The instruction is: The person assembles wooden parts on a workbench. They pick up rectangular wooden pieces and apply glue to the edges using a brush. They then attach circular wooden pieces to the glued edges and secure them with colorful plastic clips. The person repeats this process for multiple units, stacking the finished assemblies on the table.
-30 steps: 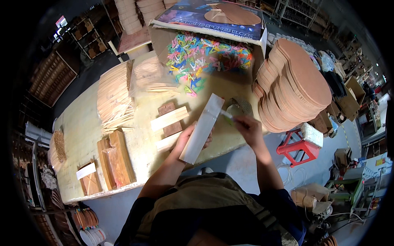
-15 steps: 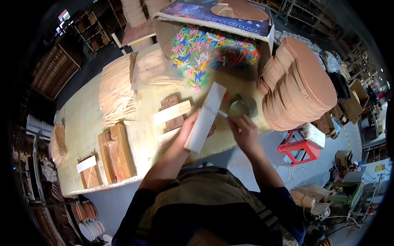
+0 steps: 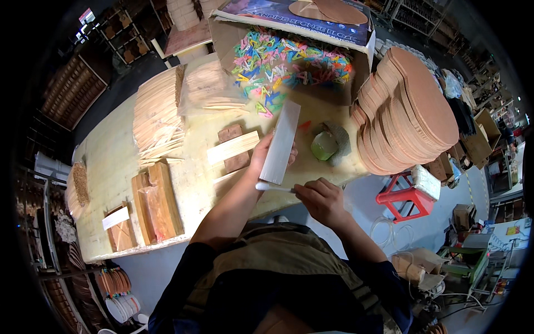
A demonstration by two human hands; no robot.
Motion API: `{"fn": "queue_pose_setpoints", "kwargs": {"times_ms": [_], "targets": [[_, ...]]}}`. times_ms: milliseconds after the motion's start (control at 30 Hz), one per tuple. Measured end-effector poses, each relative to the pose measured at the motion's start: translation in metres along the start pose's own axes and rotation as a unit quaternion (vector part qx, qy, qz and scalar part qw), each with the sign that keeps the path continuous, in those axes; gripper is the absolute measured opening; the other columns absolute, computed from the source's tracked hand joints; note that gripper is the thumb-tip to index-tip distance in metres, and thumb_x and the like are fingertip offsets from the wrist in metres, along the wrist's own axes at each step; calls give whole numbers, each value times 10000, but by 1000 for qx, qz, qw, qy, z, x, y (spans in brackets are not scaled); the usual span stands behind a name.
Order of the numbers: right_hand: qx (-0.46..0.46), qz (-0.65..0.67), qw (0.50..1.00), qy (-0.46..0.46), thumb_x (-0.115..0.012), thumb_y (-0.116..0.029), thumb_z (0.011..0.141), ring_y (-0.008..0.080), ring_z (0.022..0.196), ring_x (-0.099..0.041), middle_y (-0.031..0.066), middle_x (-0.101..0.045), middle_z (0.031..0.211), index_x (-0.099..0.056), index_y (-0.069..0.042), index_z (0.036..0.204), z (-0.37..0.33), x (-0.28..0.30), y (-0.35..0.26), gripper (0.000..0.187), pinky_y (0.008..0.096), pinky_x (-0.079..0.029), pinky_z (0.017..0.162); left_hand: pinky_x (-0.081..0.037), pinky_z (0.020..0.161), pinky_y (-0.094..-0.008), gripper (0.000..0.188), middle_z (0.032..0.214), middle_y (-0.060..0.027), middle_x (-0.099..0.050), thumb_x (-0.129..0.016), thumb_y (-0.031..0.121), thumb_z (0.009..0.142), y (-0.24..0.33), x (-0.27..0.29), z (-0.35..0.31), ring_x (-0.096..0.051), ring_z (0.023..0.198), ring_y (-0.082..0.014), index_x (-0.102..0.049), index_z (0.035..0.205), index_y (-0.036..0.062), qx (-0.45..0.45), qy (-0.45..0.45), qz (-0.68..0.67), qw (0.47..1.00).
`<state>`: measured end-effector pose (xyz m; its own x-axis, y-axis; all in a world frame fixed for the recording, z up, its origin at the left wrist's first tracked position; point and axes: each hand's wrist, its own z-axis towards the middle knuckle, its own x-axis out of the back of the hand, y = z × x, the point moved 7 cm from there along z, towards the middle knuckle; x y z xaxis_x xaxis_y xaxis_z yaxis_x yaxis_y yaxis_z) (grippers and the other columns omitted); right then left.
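Note:
My left hand (image 3: 259, 157) is closed around a long, pale rectangular block (image 3: 282, 139), its grey-white upper face turned up and its fingers wrapping under the far side. Between the fingers of my right hand (image 3: 321, 201) is the thin handle of a small brush (image 3: 272, 187) with a white head, which sits just off the block's near end. To the right stands a small green-lined round container (image 3: 324, 146) with a rough grey rim. Left of my left hand, pale wooden strips (image 3: 233, 147) lie across a brown block (image 3: 230, 132).
A carton (image 3: 364, 53) of coloured clips lies at the back. Guitar-shaped wooden plates (image 3: 406, 117) are stacked at the table's right. Wood-strip bundles (image 3: 158, 114) and a wooden clamp-like block (image 3: 157, 205) occupy the left. A red stool (image 3: 406, 197) stands on the floor at right.
The brush has moved from the middle of the block down past its near end, with my right hand lower and nearer. The block has shifted slightly away and stands more upright in view.

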<state>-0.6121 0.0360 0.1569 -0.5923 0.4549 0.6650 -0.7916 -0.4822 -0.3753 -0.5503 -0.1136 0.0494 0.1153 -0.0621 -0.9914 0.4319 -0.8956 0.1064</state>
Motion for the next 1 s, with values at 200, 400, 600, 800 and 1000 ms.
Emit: {"fn": "queue_pose_setpoints", "kwargs": {"times_ms": [200, 400, 600, 800, 1000], "targets": [[-209, -22, 971, 116, -707, -16, 779, 223, 650, -617, 118, -633, 798, -676, -10, 942, 8, 17, 81, 166, 303, -491, 566, -468, 696, -290, 506, 994, -108, -559, -488, 397, 937, -19, -5, -8, -530, 821, -216, -490, 1213, -27, 23, -4, 64, 998], [-40, -57, 993, 98, -710, -48, 734, 230, 666, -619, 88, -621, 777, -681, -59, 913, 14, 6, 43, 182, 342, -484, 559, -474, 724, -302, 554, 1015, -130, -549, -508, 422, 932, -17, -17, -17, -523, 851, -218, -467, 1235, -40, -16, -44, 73, 996], [-76, 75, 994, -28, -743, -32, 720, 214, 623, -617, 90, -642, 770, -695, -41, 922, 13, 1, 17, 208, 312, -495, 561, -441, 706, -289, 539, 961, -88, -540, -512, 461, 931, -7, -16, -26, -500, 818, -183, -502, 1186, -14, -87, 31, 42, 995], [-285, 75, 950, 101, -716, -76, 780, 178, 703, -655, 120, -673, 810, -699, -37, 946, 24, 23, 148, 171, 293, -503, 630, -447, 661, -255, 525, 961, -98, -540, -512, 408, 912, -28, -18, -37, -503, 765, -187, -479, 1208, -25, 28, 2, 112, 993], [-257, 124, 956, 66, -709, -79, 817, 79, 686, -591, 59, -678, 794, -695, -5, 949, 30, 23, 119, 152, 239, -467, 612, -433, 643, -237, 504, 939, -63, -524, -483, 427, 930, -20, -17, -51, -488, 765, -154, -489, 1197, 0, 28, 18, 140, 990]]}}
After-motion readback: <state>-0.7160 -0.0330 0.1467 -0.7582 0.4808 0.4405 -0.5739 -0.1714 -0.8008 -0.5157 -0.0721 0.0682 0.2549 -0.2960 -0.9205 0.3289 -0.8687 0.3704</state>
